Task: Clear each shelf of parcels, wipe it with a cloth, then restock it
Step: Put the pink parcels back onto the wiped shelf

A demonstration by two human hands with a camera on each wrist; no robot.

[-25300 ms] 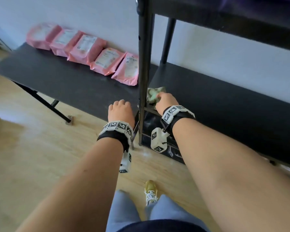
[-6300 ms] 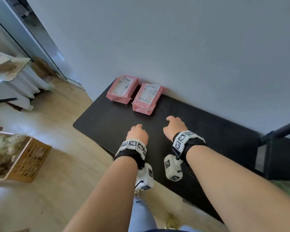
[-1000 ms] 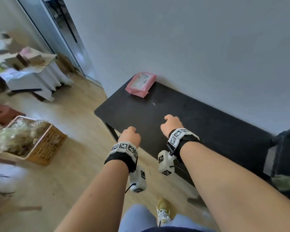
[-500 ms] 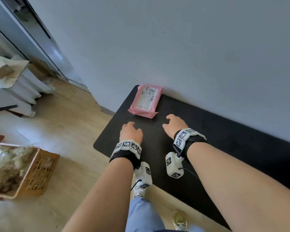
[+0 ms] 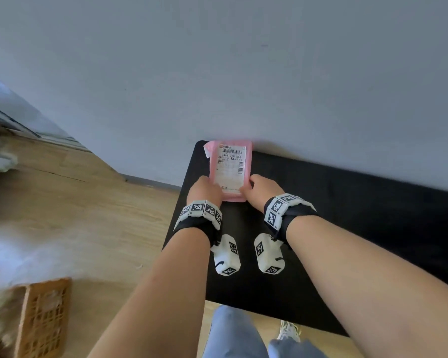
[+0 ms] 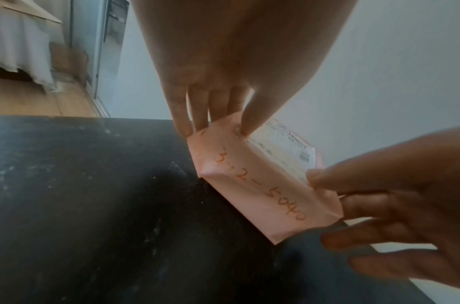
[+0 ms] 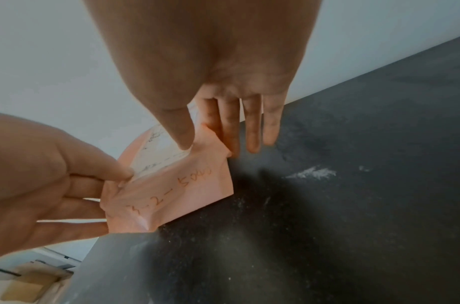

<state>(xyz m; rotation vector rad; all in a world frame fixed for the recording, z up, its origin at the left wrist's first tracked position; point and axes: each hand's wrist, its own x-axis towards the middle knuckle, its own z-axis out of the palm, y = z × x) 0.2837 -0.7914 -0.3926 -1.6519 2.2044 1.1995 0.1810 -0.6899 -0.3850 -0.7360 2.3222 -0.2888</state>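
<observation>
One pink parcel (image 5: 230,169) with a white barcode label lies at the left end of the black table (image 5: 347,215), its far end against the wall. My left hand (image 5: 210,187) pinches its near left corner and my right hand (image 5: 254,187) pinches the near right corner. In the left wrist view my left hand (image 6: 215,131) has thumb on top and fingers at the side of the parcel (image 6: 249,185), whose near face carries orange handwriting. The right wrist view shows my right hand (image 7: 210,148) with its thumb on the parcel (image 7: 171,195). The near end looks slightly raised.
The grey wall (image 5: 243,73) stands right behind the table. A wicker basket (image 5: 44,319) sits on the wooden floor (image 5: 101,215) at lower left. White dust smears (image 7: 311,172) mark the table's top. My legs and a shoe (image 5: 290,332) are below the table's front edge.
Both hands moved forward from the bare table top and took hold of the parcel's near corners. My head has tilted down toward it.
</observation>
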